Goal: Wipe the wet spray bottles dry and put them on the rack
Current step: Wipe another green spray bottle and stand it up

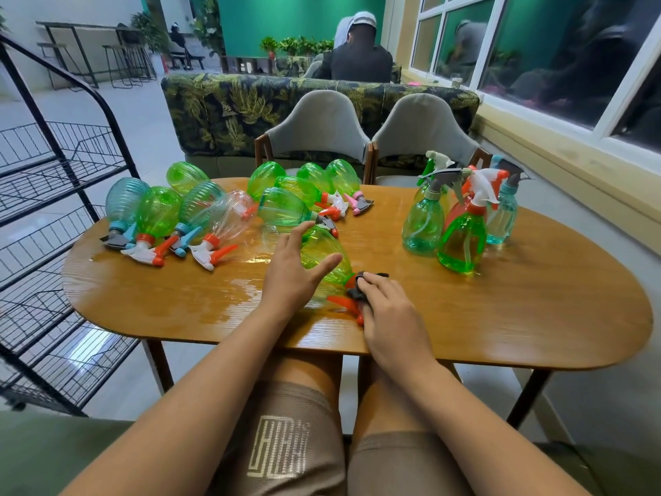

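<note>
Green spray bottle [323, 261] lies on its side at the near middle of the wooden table [500, 316], both hands on it.

Left hand [293, 270] rests on the body, fingers spread. Right hand [388, 309] presses a dark cloth [361, 286] closed against the orange nozzle. Other bottles lie behind; four stand right. Wire rack [64, 216] stands left.
</note>
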